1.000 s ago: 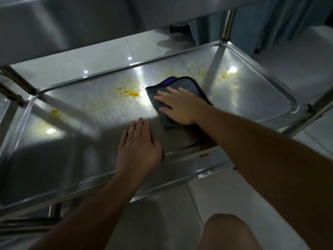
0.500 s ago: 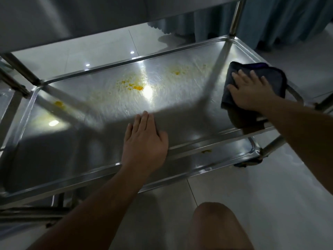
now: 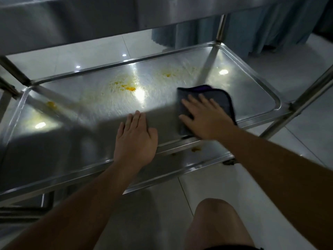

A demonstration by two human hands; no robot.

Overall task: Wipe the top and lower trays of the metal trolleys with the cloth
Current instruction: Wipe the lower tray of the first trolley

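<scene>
Mid-wipe on lower tray: right hand flat, fingers spread, pressing cloth at right-centre, left hand flat bracing near front rim; next sweep left into yellow stains.

shiny steel lower tray | folded grey cloth under right hand | yellow smears beyond left hand, flat on tray

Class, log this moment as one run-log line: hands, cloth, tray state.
right hand: pressing cloth flat | left hand: flat on lower tray | yellow stains: unwiped
</scene>
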